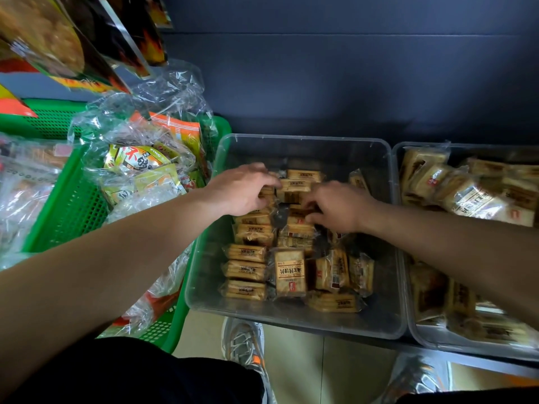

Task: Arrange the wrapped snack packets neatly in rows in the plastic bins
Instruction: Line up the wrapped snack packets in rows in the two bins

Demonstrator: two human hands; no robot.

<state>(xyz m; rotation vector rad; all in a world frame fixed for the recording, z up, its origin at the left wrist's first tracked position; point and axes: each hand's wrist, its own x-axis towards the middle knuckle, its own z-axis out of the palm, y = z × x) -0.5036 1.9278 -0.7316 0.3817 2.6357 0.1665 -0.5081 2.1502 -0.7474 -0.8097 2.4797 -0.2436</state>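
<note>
While both hands are working at the far end of the clear bin (204, 287), the left hand (242, 189) is curling its fingers over the snack packets (246, 271) heading the left row, and the right hand (338, 207) is pinching one in the middle heap. To my eye the tidy left row is setting the pattern, so each packet should be going in flat, label up, edges touching. The second bin (455, 345) is sitting alongside, jumbled.

Bare: left hand (242, 189), right hand (335, 207), forearms (122, 258); black garment (131, 374) at lap; grey mesh trainers (243, 342), orange accents.
</note>
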